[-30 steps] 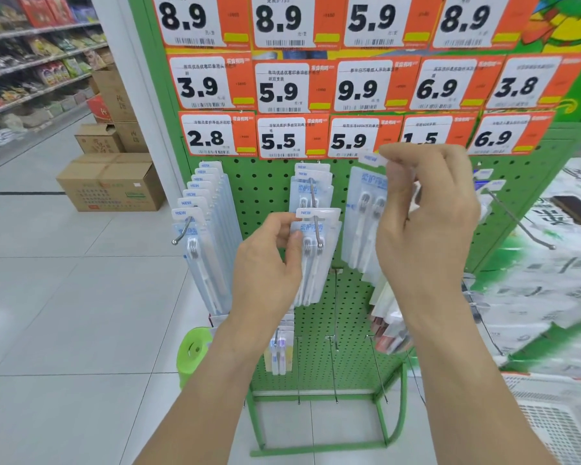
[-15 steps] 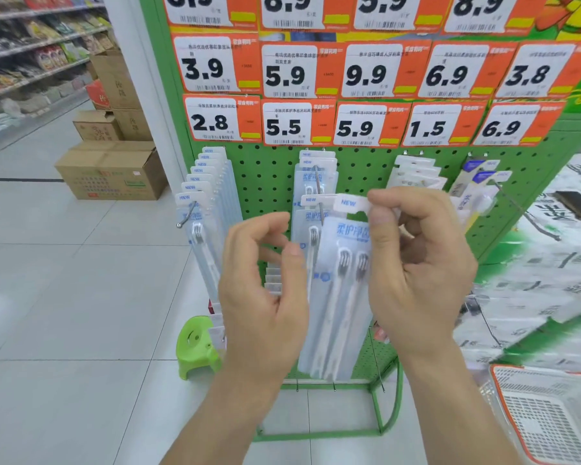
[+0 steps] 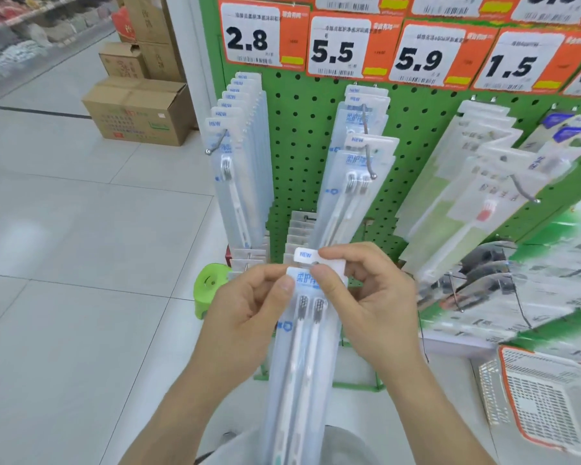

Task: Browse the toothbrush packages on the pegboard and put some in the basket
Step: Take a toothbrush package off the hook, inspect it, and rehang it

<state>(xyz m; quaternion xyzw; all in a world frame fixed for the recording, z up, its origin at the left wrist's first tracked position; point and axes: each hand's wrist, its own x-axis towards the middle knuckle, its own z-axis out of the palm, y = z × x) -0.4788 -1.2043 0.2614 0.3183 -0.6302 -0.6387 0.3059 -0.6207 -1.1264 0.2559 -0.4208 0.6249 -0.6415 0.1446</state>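
A clear twin toothbrush package (image 3: 304,357) with a white "NEW" tab hangs upright in front of me, off the rack. My right hand (image 3: 369,307) pinches its top tab between thumb and forefinger. My left hand (image 3: 245,313) pinches the package's upper left edge. Behind stands the green pegboard (image 3: 302,129) with rows of toothbrush packages on hooks: one stack at the left (image 3: 242,162), one in the middle (image 3: 356,169), one at the right (image 3: 467,196). The white basket with an orange rim (image 3: 550,397) sits on the floor at the lower right.
Orange price tags (image 3: 349,48) line the top of the board. Bare metal hooks (image 3: 524,193) stick out at the right. A green plastic stool (image 3: 212,286) stands by the rack's base. Cardboard boxes (image 3: 138,109) sit on the tiled floor at the left.
Both hands brought the twin package down and toward me, away from the hook. The left hand has closed onto its edge. My view tilted downward and the basket shows more.
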